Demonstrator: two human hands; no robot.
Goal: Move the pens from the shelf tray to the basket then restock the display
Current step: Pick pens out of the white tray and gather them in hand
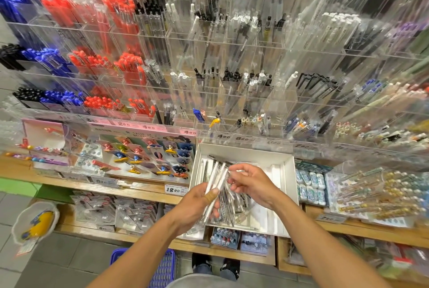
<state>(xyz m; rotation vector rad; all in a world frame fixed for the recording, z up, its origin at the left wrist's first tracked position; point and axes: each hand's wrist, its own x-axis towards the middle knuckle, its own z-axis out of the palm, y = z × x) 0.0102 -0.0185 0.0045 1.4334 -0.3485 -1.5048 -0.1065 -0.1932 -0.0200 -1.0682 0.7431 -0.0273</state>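
Observation:
A white shelf tray (286,171) sits on the wooden shelf and holds loose white and clear pens (234,208). My left hand (199,204) grips a bundle of white pens (217,178) above the tray, thumb across them. My right hand (250,182) hovers just right of the bundle, fingers curled at its upper ends and pinching a clear pen. A blue basket (162,267) stands on the floor below, partly hidden by my left forearm.
Clear acrylic display bins (209,67) full of red, blue, black and clear pens rise behind the shelf. A figurine pen display (148,155) stands left of the tray, erasers (311,185) and gold-topped pens (380,192) to the right. A plastic-wrapped item (37,222) lies on the floor.

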